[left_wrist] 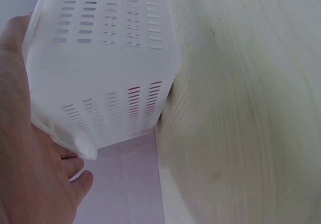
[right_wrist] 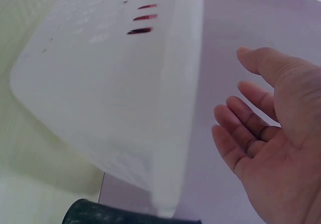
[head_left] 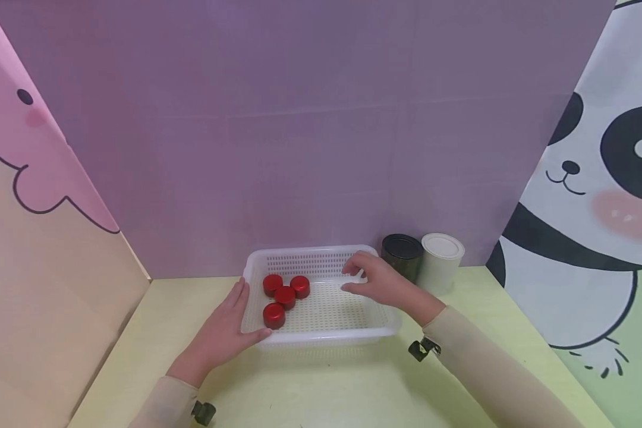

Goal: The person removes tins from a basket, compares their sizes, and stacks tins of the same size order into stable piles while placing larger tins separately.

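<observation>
A white perforated plastic basket [head_left: 321, 337] sits on the table, with several round red lids or caps [head_left: 285, 297] grouped in its left half. My left hand [head_left: 219, 336] rests along the basket's left side, fingers straight at the rim and thumb at the front corner. In the left wrist view, the fingertips [left_wrist: 83, 181] show past the basket's end. Over the right part of the basket is my right hand [head_left: 377, 282], thumb apart from loosely bent fingers. The right wrist view shows that palm [right_wrist: 281, 169] holding nothing, above the rim.
Behind the basket's right end stand a dark can [head_left: 402, 252] with a black lid and a white can [head_left: 440, 264], side by side. A purple backdrop [head_left: 310, 131] rises at the table's back edge. Printed panels border both sides, the right one showing a panda [head_left: 572, 297].
</observation>
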A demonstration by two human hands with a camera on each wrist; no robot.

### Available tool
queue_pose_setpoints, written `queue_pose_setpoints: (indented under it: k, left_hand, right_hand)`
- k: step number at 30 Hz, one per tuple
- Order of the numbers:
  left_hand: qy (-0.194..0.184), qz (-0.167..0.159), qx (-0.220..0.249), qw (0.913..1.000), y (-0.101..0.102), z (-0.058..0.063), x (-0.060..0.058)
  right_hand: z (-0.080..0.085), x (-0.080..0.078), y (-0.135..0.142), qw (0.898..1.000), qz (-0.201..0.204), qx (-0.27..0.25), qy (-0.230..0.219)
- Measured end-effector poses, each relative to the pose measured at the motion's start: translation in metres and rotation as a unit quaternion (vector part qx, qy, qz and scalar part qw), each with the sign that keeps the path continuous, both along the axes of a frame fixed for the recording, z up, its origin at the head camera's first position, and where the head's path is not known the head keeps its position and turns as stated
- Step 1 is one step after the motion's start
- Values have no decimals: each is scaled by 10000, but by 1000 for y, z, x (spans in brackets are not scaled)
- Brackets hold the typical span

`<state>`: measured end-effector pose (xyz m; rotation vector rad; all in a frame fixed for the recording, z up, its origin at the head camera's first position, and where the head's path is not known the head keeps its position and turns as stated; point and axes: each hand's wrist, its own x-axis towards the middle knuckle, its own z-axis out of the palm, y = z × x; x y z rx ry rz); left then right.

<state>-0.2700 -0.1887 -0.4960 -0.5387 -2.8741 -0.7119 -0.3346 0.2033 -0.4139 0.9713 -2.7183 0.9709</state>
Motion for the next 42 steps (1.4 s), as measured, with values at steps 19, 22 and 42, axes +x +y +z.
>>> queue_pose_setpoints:
  k: [19,22,42]
  left_hand:
    - [-110,66,28,9999,4,3,-1]
    - [-121,69,40,9999,4,2,-1]
    - [43,42,32,10000,-1,1,2]
  right_hand:
    - [14,-13,-59,9877,949,1151,-479]
    - [16,-14,-71,9836,1104,1305,-572]
    - [7,-33,-125,9627,1894,1609,-1071]
